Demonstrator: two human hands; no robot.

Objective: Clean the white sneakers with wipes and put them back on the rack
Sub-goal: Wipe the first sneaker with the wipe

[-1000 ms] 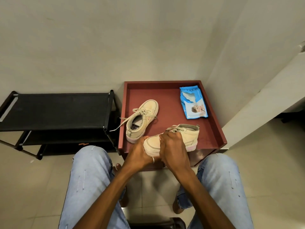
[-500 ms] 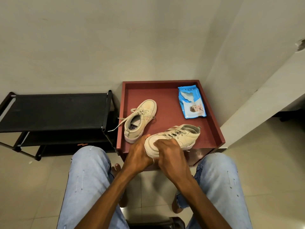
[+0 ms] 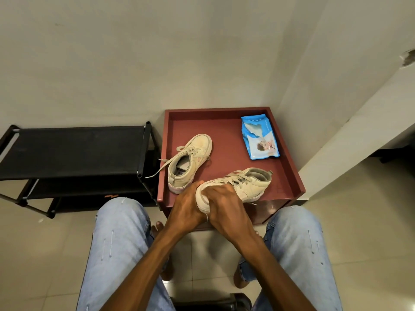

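Note:
At the front edge of the red-brown table (image 3: 288, 153), my left hand (image 3: 186, 208) grips the toe of a worn white sneaker (image 3: 250, 185) from the left and underneath. That shoe lies tilted, with its heel pointing right. My right hand (image 3: 226, 205) is closed over the top of the toe; whether a wipe is under the palm is hidden. The second white sneaker (image 3: 190, 162) lies on the table just left of it, with its laces loose. A blue wipes pack (image 3: 259, 138) lies at the table's back right. The black shoe rack (image 3: 71, 149) stands to the left.
My knees in light jeans (image 3: 116, 239) flank the table front, with bare feet on the tiled floor between them. Walls close in behind and to the right of the table. A dark object (image 3: 211, 303) sits at the bottom edge.
My right hand has slid from the laces down onto the toe. The held sneaker has rolled so its opening faces more upward. The left hand has kept its grip.

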